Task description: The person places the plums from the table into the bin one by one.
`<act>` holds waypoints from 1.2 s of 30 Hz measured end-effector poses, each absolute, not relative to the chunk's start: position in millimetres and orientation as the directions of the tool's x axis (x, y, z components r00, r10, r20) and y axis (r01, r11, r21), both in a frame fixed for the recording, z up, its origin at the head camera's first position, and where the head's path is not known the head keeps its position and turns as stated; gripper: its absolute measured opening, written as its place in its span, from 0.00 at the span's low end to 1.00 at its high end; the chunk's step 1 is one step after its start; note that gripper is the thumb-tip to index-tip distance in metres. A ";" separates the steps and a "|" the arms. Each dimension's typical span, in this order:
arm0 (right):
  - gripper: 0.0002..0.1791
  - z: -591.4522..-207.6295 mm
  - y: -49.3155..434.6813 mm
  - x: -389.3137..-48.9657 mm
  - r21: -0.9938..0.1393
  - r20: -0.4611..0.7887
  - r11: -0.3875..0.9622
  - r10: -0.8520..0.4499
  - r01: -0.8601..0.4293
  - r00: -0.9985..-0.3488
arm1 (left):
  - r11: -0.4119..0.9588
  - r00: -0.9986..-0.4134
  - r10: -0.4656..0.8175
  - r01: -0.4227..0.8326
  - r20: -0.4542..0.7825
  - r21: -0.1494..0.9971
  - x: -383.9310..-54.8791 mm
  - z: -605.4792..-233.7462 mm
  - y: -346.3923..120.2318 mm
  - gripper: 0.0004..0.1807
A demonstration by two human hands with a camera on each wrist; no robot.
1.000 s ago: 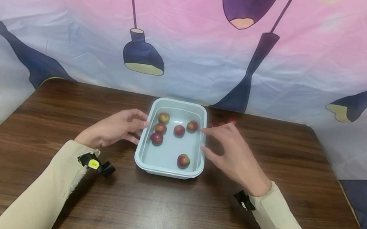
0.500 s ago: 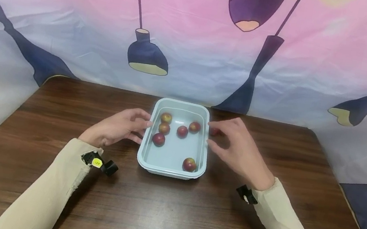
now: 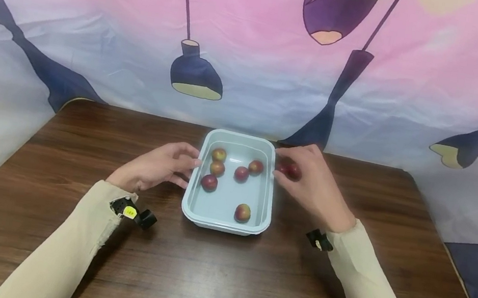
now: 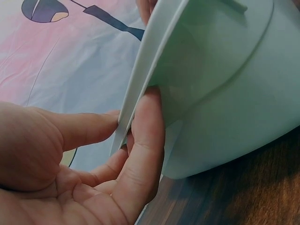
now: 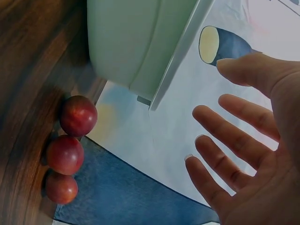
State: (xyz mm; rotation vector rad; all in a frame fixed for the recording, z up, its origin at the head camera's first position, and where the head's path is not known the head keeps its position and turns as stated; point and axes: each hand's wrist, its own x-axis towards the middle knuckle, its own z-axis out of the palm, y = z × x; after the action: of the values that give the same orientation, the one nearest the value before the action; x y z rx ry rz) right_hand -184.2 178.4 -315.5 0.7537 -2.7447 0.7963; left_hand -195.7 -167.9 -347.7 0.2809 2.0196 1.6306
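A pale blue-green plastic tub (image 3: 224,225) stands on the table with several red-and-yellow plums (image 3: 242,213) inside. At its left rim my left hand (image 3: 161,166) pinches the edge; in the left wrist view the thumb lies on top of the tub's rim (image 4: 149,61) and the fingers are under it. My right hand (image 3: 317,187) is by the right rim. Its fingers (image 5: 234,133) are spread and loosely bent in the right wrist view, apart from the tub wall (image 5: 124,42) and holding nothing. Several red plums (image 5: 78,116) lie in a row on the table, right of the tub.
The dark wood-grain table (image 3: 210,278) extends around the tub. Behind it hangs a pink and blue cloth (image 3: 243,57) printed with lamps, close to the table's back edge. Black wrist straps with cameras (image 3: 146,218) sit at both cuffs.
My right hand has shifted back along the right side of the tub, and more of the red plums beside it show. My left hand stays at the left rim. The whole view has drifted slightly.
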 end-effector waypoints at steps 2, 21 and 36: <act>0.23 -316.4 180.2 -186.8 -0.447 0.305 0.733 -0.414 -0.512 -0.858 | 0.258 -0.839 0.476 -0.153 -0.263 0.954 -196.7 -347.7 -166.3 0.24; 0.27 -311.6 191.2 -217.4 -0.449 0.254 0.761 -0.393 -0.467 -0.884 | 0.265 -0.836 0.480 -0.152 -0.267 0.952 -199.3 -347.8 -163.7 0.24; 0.31 -326.7 198.7 -231.7 -0.476 0.187 0.771 -0.382 -0.423 -0.905 | 0.271 -0.838 0.477 -0.145 -0.264 0.952 -198.9 -349.3 -168.1 0.26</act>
State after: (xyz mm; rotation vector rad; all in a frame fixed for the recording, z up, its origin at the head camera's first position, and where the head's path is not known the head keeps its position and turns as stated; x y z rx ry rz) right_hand -231.7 198.7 -326.7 0.6557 -2.8814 0.8027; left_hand -198.9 -168.1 -349.3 0.2984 2.0372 1.6063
